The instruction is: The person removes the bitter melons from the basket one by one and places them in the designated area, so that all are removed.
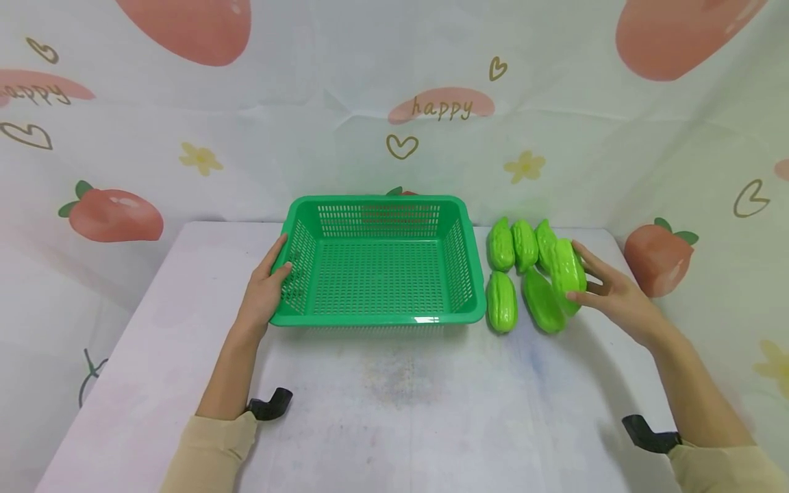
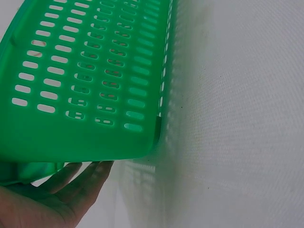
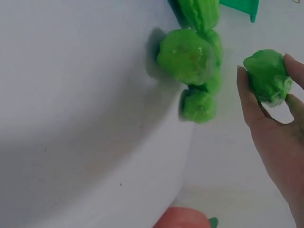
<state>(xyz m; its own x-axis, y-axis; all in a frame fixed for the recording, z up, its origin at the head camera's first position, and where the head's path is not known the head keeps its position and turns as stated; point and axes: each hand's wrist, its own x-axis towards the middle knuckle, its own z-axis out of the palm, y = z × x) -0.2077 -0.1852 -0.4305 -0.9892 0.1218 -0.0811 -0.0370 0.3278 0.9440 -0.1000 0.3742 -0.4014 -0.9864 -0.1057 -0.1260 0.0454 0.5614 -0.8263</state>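
Observation:
A green plastic basket (image 1: 379, 320) with slotted walls stands on the table. My left hand (image 1: 261, 294) grips its left rim, thumb over the edge; in the left wrist view the fingers (image 2: 83, 187) lie against the end wall. On the right, my right hand (image 1: 622, 301) holds a glossy bright green bitter melon (image 1: 566, 267) between thumb and fingers. The right wrist view shows this held bitter melon (image 3: 268, 76) raised off the table. Just left of it lie other bitter melons, one at the front (image 1: 502, 302) close to the basket and another (image 1: 542, 301) partly under the held one.
More bitter melons (image 1: 501, 245) lie in a back row to the right of the basket. The white table (image 1: 401, 411) extends in front and to the left. A patterned cloth (image 1: 333, 137) hangs behind it. Black straps (image 1: 271, 404) sit on both wrists.

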